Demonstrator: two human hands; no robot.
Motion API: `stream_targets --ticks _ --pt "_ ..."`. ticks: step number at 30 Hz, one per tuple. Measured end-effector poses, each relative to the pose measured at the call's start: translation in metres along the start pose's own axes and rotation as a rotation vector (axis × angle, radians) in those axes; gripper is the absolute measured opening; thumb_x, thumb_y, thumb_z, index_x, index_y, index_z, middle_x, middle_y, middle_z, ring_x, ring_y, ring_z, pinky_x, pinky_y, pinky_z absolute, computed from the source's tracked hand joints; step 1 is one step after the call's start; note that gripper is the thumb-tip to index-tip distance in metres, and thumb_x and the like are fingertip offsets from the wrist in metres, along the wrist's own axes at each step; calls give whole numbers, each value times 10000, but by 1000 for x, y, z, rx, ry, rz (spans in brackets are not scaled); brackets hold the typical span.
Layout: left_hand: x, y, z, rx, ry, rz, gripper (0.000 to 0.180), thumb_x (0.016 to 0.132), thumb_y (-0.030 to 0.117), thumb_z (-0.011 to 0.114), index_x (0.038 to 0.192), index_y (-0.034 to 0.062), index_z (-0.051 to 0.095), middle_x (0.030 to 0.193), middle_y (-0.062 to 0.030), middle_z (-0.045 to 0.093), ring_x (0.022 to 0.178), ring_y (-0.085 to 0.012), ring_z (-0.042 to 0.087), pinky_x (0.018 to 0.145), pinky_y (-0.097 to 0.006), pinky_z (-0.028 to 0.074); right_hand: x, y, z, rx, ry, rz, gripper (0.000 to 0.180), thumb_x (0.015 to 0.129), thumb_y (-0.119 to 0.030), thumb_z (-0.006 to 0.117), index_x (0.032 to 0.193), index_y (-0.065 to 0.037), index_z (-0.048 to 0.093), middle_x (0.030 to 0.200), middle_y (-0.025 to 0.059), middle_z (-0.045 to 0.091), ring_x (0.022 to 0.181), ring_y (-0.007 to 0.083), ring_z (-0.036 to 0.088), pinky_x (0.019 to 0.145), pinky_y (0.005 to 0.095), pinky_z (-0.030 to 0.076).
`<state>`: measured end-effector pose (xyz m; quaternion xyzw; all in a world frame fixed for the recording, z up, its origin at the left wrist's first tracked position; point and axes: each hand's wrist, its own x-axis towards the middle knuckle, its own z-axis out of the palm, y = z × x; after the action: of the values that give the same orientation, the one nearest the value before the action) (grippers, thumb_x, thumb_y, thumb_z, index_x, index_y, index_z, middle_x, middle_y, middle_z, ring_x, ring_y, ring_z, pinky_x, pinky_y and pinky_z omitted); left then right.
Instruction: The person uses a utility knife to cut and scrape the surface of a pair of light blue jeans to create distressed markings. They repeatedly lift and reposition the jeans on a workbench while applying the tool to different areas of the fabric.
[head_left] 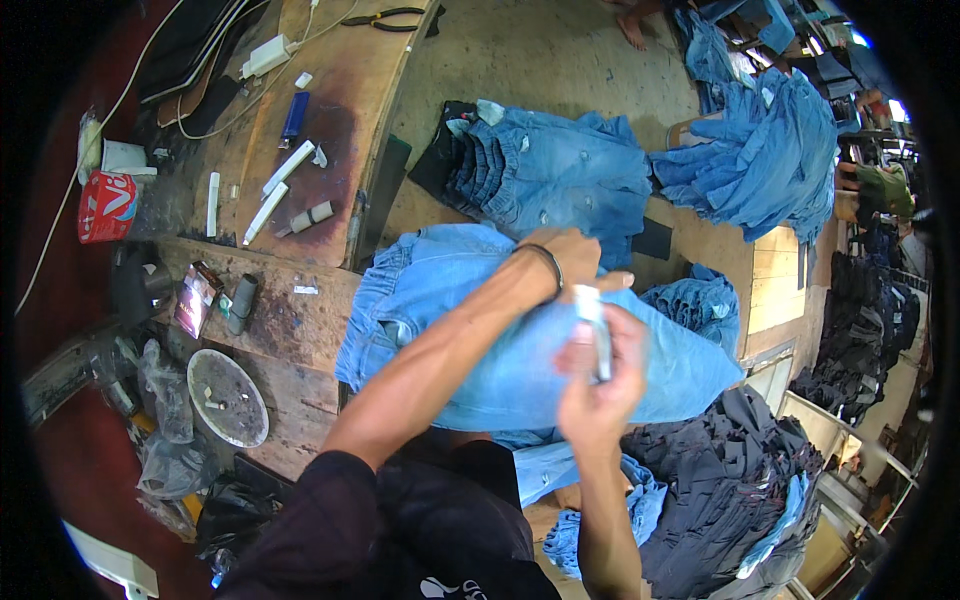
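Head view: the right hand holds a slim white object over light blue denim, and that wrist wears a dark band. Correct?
No: the head view shows the dark band at the wrist of the left hand. The right hand does hold a slim white object over light blue denim.

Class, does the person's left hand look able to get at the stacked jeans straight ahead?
Probably yes: the left hand appears near the stacked jeans, with nothing visible blocking the way, though depth is hard to judge.
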<state>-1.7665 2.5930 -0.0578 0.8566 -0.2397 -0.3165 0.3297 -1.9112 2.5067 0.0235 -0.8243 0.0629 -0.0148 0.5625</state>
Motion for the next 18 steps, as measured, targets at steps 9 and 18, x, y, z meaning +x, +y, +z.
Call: stream_targets --ticks 9,18 --pt "16 -15 -6 40 -134 -132 970 950 838 396 937 -41 805 935 -352 723 991 -487 718 941 -527 546 -76 129 -42 -693 300 -259 217 1010 -81 659 1172 58 625 1016 234 711 829 403 699 725 441 557" --pt "16 -16 -7 83 134 155 789 1007 684 516 704 -17 712 699 -277 667 720 -462 691 694 -540 540 -69 74 -22 -422 193 -89 304 989 -65 666 1264 60 638 1046 225 726 837 371 724 754 413 576"
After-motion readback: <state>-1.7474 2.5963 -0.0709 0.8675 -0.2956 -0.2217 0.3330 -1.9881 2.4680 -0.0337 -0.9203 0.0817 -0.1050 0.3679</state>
